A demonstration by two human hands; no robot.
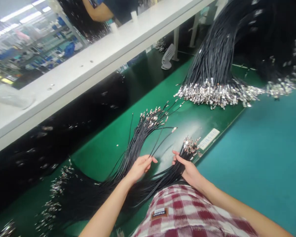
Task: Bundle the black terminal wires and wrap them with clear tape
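My left hand (142, 166) pinches one or two thin black cables (160, 144), whose metal-tipped ends stick out up and to the right. Beside it, a loose bundle of black cables (135, 141) fans across the green bench, its shiny ends pointing away from me. My right hand (189, 169) is closed around a second bundle of black cables (180, 166) close to its metal terminals (190, 144). Both bundles run back to the left into a large dark heap of cables (81, 194). My right palm is partly hidden by the cables.
A big hank of black cables (214, 52) hangs over the bench (98, 158) at upper right. A labelled strip (209, 139) is stuck near the bench's edge. A white shelf (71, 77) crosses above, with another person's arm (98, 12) behind it. A grey perforated object (168, 56) stands underneath.
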